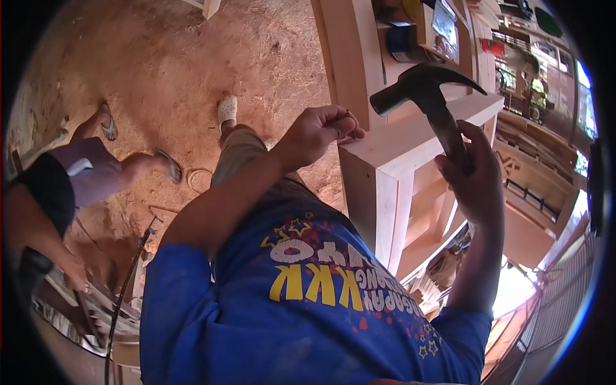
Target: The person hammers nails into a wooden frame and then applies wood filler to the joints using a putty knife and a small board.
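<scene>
Head view: reference is the pale wooden frame (401, 151). Claw hammer (428, 96) is over the frame, handle wrapped by the right hand (471, 176), striking face turned toward the left hand (317, 136). Left fingers pinch a thin piece, apparently a nail (348, 114), at the frame's left edge. Hammer judged head-heavy, rigid, sturdy; best held low on the handle.

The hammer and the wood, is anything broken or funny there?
No, nothing stands out. The hammer, gripped in the right hand, looks whole, and the pale wooden frame beside it shows no clear crack. What the left hand pinches is too small to check.
</scene>
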A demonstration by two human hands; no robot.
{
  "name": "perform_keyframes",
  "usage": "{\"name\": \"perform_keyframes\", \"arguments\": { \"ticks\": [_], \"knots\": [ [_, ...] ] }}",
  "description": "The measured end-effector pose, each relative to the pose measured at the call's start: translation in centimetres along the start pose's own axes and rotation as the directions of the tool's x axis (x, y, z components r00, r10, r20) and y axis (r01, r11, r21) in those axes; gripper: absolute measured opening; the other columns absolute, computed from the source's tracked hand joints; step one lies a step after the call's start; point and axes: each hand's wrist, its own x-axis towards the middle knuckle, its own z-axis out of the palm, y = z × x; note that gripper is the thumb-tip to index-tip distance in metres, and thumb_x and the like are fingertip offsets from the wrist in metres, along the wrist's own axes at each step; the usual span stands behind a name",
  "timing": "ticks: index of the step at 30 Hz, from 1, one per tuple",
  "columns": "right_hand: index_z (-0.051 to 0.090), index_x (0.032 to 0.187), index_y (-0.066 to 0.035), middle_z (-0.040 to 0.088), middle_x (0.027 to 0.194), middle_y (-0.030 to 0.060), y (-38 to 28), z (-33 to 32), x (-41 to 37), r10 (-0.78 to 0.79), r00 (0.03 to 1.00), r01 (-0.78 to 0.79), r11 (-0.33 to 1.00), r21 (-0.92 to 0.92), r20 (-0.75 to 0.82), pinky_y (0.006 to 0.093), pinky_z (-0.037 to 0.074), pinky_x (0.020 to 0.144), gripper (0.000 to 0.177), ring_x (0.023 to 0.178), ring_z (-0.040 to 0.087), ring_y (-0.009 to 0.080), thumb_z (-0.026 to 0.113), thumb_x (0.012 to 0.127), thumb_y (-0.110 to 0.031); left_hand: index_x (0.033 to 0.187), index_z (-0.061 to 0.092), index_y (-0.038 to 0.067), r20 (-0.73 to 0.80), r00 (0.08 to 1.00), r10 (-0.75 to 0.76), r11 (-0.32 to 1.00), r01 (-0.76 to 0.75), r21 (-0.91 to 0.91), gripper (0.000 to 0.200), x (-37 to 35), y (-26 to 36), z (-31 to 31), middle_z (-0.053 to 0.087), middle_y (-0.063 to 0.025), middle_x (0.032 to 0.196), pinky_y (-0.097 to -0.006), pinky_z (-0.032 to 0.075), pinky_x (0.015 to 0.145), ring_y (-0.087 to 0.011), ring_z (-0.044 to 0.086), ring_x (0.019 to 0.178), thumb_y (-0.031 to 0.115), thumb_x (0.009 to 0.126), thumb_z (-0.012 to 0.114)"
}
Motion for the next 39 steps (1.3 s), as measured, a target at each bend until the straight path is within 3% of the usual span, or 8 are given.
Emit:
{"name": "perform_keyframes", "arguments": {
  "ticks": [6,10,25,28,31,32,36,39],
  "knots": [
    [0.058,0.138,-0.009,0.070,0.083,0.0105,-1.9,-1.0,3.4,-0.066,0.994,0.067,0.998,-0.006,0.090,0.0340,0.050,0.072,0.057,0.073,0.064,0.0167,0.079,0.086,-0.012,0.112,0.069,-0.003,0.017,0.996,-0.082,0.993,0.083,-0.089,0.022,0.4,0.3,0.0,0.077,-0.0109,0.109,-0.0323,0.053,0.100,-0.0167,0.071,0.107,0.017,0.108,0.060],
    [0.057,0.138,-0.006,0.070,0.087,0.0117,-4.0,-1.1,5.0,0.038,0.987,-0.016,0.991,-0.136,0.156,0.0358,0.052,0.078,0.058,0.078,0.065,0.0184,0.080,0.086,-0.013,0.112,0.069,-0.004,0.030,0.994,-0.106,0.990,0.108,-0.085,0.021,0.9,0.4,-0.7,0.077,-0.0122,0.110,-0.0320,0.054,0.100,-0.0178,0.072,0.108,0.015,0.107,0.062],
    [0.058,0.144,-0.002,0.074,0.094,0.0153,-5.5,-0.8,9.1,-0.088,0.951,0.175,0.945,-0.278,0.298,0.0327,0.054,0.082,0.064,0.081,0.070,0.0192,0.080,0.084,-0.009,0.114,0.070,-0.004,0.085,0.988,-0.128,0.952,0.146,-0.271,0.021,1.0,-1.0,-1.1,0.076,-0.0115,0.108,-0.0311,0.056,0.099,-0.0183,0.073,0.107,0.013,0.102,0.069],
    [0.057,0.145,-0.003,0.074,0.098,0.0153,-6.6,-1.4,10.5,-0.148,0.958,0.215,0.938,-0.272,0.245,0.0321,0.054,0.083,0.065,0.085,0.071,0.0170,0.079,0.084,-0.008,0.112,0.071,-0.005,0.086,0.991,-0.103,0.953,0.123,-0.277,0.020,0.9,-1.1,-1.0,0.076,-0.0116,0.107,-0.0311,0.056,0.099,-0.0184,0.073,0.107,0.013,0.102,0.069],
    [0.058,0.146,-0.005,0.075,0.102,0.0143,-6.7,-0.7,11.8,-0.249,0.967,0.253,0.955,-0.156,0.047,0.0312,0.054,0.083,0.065,0.089,0.070,0.0142,0.078,0.084,-0.008,0.110,0.072,-0.005,0.078,0.993,-0.083,0.958,0.101,-0.269,0.018,0.8,-1.0,-0.9,0.077,-0.0117,0.107,-0.0315,0.057,0.098,-0.0184,0.073,0.106,0.011,0.101,0.069],
    [0.058,0.147,-0.010,0.075,0.106,0.0154,-6.5,-0.5,12.2,-0.302,0.951,0.309,0.939,-0.155,0.062,0.0323,0.055,0.082,0.065,0.089,0.071,0.0167,0.075,0.084,-0.005,0.109,0.072,-0.005,0.075,0.994,-0.079,0.959,0.096,-0.268,0.017,0.9,-1.0,-0.9,0.077,-0.0117,0.107,-0.0317,0.057,0.098,-0.0184,0.073,0.106,0.010,0.101,0.069],
    [0.060,0.146,-0.019,0.073,0.108,0.0190,-8.4,-1.4,12.4,-0.145,0.816,0.484,0.701,-0.524,0.560,0.0366,0.056,0.078,0.063,0.084,0.073,0.0254,0.066,0.085,-0.002,0.108,0.074,-0.005,0.065,0.994,-0.082,0.967,0.095,-0.235,0.016,0.8,-1.2,-0.9,0.077,-0.0120,0.105,-0.0323,0.058,0.097,-0.0187,0.074,0.105,0.008,0.100,0.070],
    [0.060,0.146,-0.017,0.076,0.105,0.0159,-10.2,-2.3,13.8,-0.028,0.895,0.279,0.814,-0.510,0.446,0.0364,0.057,0.076,0.060,0.080,0.073,0.0217,0.066,0.088,-0.003,0.108,0.075,-0.004,0.059,0.996,-0.064,0.976,0.075,-0.203,0.015,0.8,-1.2,-0.9,0.078,-0.0123,0.104,-0.0325,0.058,0.097,-0.0187,0.074,0.104,0.007,0.099,0.070]
  ]
}}
